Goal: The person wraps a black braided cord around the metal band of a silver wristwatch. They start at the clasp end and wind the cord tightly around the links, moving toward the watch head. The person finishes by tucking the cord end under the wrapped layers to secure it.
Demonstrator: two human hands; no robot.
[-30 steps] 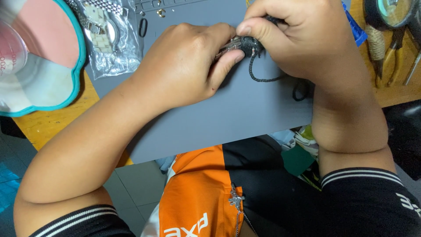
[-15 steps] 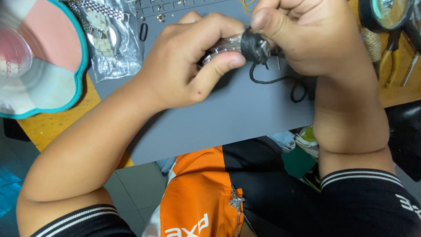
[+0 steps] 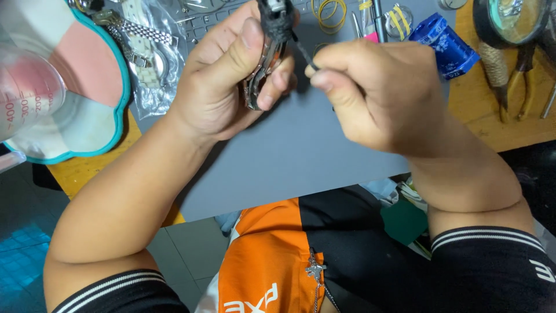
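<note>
My left hand (image 3: 229,75) grips a metal wristwatch (image 3: 262,69) with a silver bracelet, held up above the grey mat (image 3: 289,156). A black pad or cloth (image 3: 276,20) sits on top of the watch under my left thumb. My right hand (image 3: 376,87) pinches the end of a thin black cord (image 3: 304,52) that runs up to the black piece on the watch. Both hands are raised close together over the mat's upper middle.
A clear measuring cup (image 3: 29,93) stands on a teal-rimmed tray (image 3: 110,116) at the left. A bagged metal watch bracelet (image 3: 145,40), rubber bands (image 3: 331,10), a blue packet (image 3: 445,43), a magnifier (image 3: 509,17) and pliers (image 3: 524,81) lie along the back. The wooden table edge (image 3: 87,174) runs below.
Both hands have lifted the watch off the mat and turned it upright. My right hand has drawn away to the right, pulling the black cord taut.
</note>
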